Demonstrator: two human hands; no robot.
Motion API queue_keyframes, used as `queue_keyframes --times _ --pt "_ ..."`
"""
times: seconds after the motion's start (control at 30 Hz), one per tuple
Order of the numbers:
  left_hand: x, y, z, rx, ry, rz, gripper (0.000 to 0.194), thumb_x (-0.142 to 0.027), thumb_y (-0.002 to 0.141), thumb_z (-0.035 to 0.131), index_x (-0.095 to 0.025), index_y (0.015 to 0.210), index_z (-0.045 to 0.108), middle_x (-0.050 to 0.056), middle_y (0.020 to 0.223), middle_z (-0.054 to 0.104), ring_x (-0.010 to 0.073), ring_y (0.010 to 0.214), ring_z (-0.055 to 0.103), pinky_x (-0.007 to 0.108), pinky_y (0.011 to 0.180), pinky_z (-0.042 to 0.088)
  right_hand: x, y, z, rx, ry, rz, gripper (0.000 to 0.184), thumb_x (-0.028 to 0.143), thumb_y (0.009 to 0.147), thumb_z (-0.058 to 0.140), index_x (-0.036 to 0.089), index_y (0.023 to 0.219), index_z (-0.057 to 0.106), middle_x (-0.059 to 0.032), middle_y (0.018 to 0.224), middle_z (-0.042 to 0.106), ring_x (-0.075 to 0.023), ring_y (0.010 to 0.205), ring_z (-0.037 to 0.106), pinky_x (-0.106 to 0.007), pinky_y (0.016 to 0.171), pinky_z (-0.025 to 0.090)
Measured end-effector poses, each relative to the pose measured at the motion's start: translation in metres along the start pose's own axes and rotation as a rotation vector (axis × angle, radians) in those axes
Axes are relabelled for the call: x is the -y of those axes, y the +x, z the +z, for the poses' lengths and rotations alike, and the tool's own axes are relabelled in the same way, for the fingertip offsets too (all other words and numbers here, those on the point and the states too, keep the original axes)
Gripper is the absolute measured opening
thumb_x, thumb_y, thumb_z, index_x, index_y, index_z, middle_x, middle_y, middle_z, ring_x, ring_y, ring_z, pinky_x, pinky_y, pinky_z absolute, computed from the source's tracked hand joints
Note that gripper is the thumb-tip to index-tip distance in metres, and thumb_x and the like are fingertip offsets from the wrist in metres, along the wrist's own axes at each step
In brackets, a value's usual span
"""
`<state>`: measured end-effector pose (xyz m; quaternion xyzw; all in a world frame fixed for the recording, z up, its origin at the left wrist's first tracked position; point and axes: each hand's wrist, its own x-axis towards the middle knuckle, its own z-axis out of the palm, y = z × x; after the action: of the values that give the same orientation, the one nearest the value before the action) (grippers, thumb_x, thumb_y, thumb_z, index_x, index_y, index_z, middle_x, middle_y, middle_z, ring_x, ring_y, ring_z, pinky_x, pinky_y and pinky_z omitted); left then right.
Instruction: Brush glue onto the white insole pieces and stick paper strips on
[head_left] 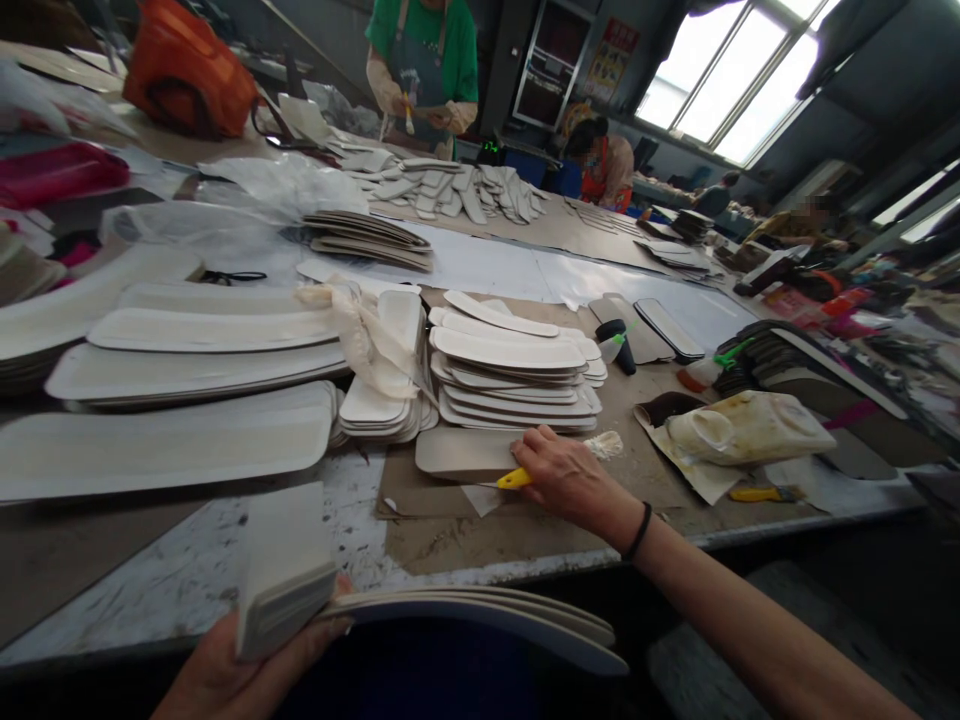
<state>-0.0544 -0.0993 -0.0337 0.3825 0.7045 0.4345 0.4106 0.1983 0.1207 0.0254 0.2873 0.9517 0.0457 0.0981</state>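
right hand pinches panel and brush, left hand carries a bundle

and here we are, hands apart: the right hand (562,475) is closed around a yellow-handled brush (514,479), handle poking out one side, pale bristles out the other, while its fingertips meet the end of a single flat panel (457,455) just in front of the middle stack (510,350). the left hand (255,655), nearer the wearer than that stack and off to its left, is clamped on a bundle of pieces (289,600); whether the long curved strips (487,605) beside it belong to the same bundle, i can't tell.

the step looks like handling that one panel, perhaps lifting or placing it, bristles kept off its face. a move from here calls for a thin edge pinched cleanly, the brush held secure in the palm and the left-hand load level so nothing slides.

what shapes, too! the middle stack is all rounded ends and gentle curves, matte off-white faces with slim layered edges. left of it, a crinkled, limp cream strip (367,335) drapes over more panels; to its right lies a stained plastic jug (765,425), and beneath the lone panel, scuffed brown board (450,545).
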Motion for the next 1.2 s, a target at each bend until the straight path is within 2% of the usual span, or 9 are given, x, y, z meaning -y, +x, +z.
queue_keyframes --times 0.17,0.37,0.47,0.6,0.73,0.9,1.07,1.13,1.2 --pt "-0.01 0.011 0.011 -0.037 0.009 0.088 0.026 -0.05 0.069 0.068 -0.032 0.086 0.074 -0.004 0.087 0.076 0.0193 0.083 0.071 0.023 0.082 0.052 -0.008 -0.001 0.0 -0.079 -0.09 -0.045 0.015 0.009 0.089 0.047 0.014 0.092 0.061 -0.0103 0.089 0.059 -0.0215 0.084 0.051 -0.027 0.063 0.038" --pt "-0.027 0.018 0.016 -0.05 0.087 0.264 0.033 -0.045 0.072 0.067 -0.034 0.103 0.07 -0.006 0.104 0.073 0.02 0.098 0.067 0.027 0.091 0.047 -0.014 -0.015 -0.024 -0.182 0.028 0.063 0.015 0.009 0.087 0.048 0.017 0.082 0.06 -0.0066 0.083 0.059 -0.0189 0.082 0.052 -0.026 0.065 0.037" --pt "-0.033 0.022 0.015 -0.045 0.15 0.307 0.036 -0.044 0.073 0.066 -0.034 0.107 0.068 -0.006 0.112 0.07 0.0201 0.099 0.066 0.026 0.09 0.048 -0.017 -0.022 -0.035 -0.133 0.131 0.07 0.011 0.008 0.082 0.051 0.018 0.082 0.057 -0.0054 0.085 0.058 -0.0178 0.081 0.053 -0.025 0.068 0.037" --pt "-0.042 0.029 0.013 -0.065 0.191 0.315 0.029 -0.047 0.071 0.067 -0.029 0.094 0.072 -0.004 0.095 0.075 0.0216 0.095 0.068 0.019 0.077 0.054 -0.012 -0.026 -0.046 -0.065 0.22 0.054 0.007 0.013 0.083 0.052 0.019 0.08 0.056 -0.0038 0.084 0.057 -0.016 0.076 0.053 -0.025 0.065 0.037" --pt "-0.049 0.038 0.012 -0.07 0.209 0.372 0.031 -0.045 0.073 0.066 -0.027 0.096 0.071 -0.001 0.099 0.074 0.0205 0.098 0.067 0.02 0.082 0.051 0.003 -0.024 -0.048 0.028 0.239 -0.032 0.006 0.014 0.082 0.054 0.019 0.083 0.058 -0.0029 0.085 0.059 -0.0153 0.076 0.053 -0.024 0.061 0.034" --pt "-0.044 0.046 0.017 0.046 0.251 0.434 0.021 -0.04 0.072 0.066 -0.026 0.086 0.073 0.0 0.079 0.076 0.0201 0.079 0.071 0.021 0.071 0.056 0.023 -0.019 -0.043 0.113 0.287 -0.133 0.01 0.014 0.085 0.053 0.019 0.081 0.061 -0.0016 0.083 0.061 -0.0148 0.076 0.053 -0.024 0.061 0.034" --pt "-0.031 0.042 0.026 0.042 0.211 0.453 0.016 -0.036 0.074 0.065 -0.024 0.082 0.073 0.002 0.079 0.076 0.02 0.074 0.072 0.019 0.065 0.056 0.019 -0.017 -0.047 0.178 0.49 -0.115 0.017 0.029 0.09 0.052 0.019 0.084 0.064 -0.0025 0.084 0.063 -0.0143 0.074 0.056 -0.023 0.063 0.039" --pt "-0.025 0.038 0.027 0.038 0.204 0.491 0.015 -0.035 0.076 0.064 -0.025 0.081 0.073 0.002 0.081 0.076 0.0187 0.073 0.072 0.018 0.068 0.055 0.009 -0.015 -0.044 0.176 0.562 -0.037 0.025 0.035 0.093 0.047 0.018 0.088 0.065 -0.0028 0.083 0.064 -0.014 0.073 0.058 -0.022 0.065 0.041" --pt "-0.021 0.033 0.026 0.06 0.203 0.535 0.017 -0.036 0.077 0.064 -0.026 0.089 0.073 0.001 0.087 0.076 0.0182 0.077 0.072 0.018 0.074 0.054 -0.001 -0.011 -0.036 0.152 0.477 0.108 0.026 0.036 0.093 0.047 0.018 0.089 0.065 -0.0045 0.085 0.065 -0.0159 0.076 0.059 -0.024 0.067 0.042"
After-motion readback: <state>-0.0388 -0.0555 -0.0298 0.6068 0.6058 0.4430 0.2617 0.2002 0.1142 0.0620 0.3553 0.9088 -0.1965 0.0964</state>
